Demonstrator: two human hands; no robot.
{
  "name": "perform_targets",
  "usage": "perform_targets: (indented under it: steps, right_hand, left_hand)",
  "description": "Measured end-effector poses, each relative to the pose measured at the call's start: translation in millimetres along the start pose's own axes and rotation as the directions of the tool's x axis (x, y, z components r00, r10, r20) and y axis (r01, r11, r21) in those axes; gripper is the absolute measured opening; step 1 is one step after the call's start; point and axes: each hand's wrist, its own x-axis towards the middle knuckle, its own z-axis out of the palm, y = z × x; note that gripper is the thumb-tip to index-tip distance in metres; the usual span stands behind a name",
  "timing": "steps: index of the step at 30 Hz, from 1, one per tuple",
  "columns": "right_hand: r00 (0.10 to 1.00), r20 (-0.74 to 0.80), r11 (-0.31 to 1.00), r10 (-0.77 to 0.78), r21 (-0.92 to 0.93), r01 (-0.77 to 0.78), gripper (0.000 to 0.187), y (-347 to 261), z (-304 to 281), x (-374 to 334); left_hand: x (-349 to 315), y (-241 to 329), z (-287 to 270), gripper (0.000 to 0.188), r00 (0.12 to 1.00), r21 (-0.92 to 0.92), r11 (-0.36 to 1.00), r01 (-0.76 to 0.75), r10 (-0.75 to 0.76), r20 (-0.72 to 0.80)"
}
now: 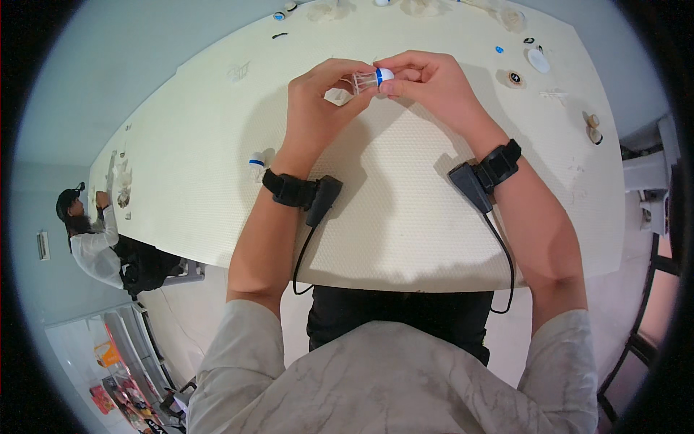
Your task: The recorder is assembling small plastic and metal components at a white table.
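Observation:
Between my two hands, above the far middle of the white table, is a small bulb-shaped piece (369, 80) with a clear plastic frame, a blue ring and a white dome. My left hand (327, 90) pinches its clear end. The thumb and fingers of my right hand (426, 78) close on the white dome end. A similar small piece (256, 165), also with a white dome, blue ring and clear part, stands on the table left of my left wrist.
On the far right of the white table (412, 217) lie a white oval disc (538, 61), a round dark-centred part (515, 78) and small brown round pieces (593, 129). Crumpled clear bags (512, 19) lie along the far edge. Another person (94, 239) sits at the left end.

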Motion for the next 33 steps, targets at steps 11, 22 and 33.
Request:
perform_targets:
  steps: [11, 22, 33]
  right_hand:
    - [0.983, -0.17, 0.994, 0.072, 0.099, -0.055, 0.043, -5.9, -4.1, 0.0]
    - [0.988, -0.14, 0.989, 0.067, 0.14, -0.047, 0.032, 6.9, -12.3, 5.3]
    - [0.985, -0.159, 0.994, 0.065, 0.095, -0.05, 0.025, 10.5, -12.5, 9.2]
  left_hand:
    - [-0.9, -8.7, -112.0, 0.032, 0.85, 0.136, 0.947, 0.29, -0.189, -0.493]
    - [-63.6, -102.5, -197.9, 0.03, 0.828, 0.383, 0.742, 0.55, -0.545, -0.133]
    - [83.3, -55.9, -122.9, 0.036, 0.797, 0.213, 0.812, 0.543, -0.579, 0.173]
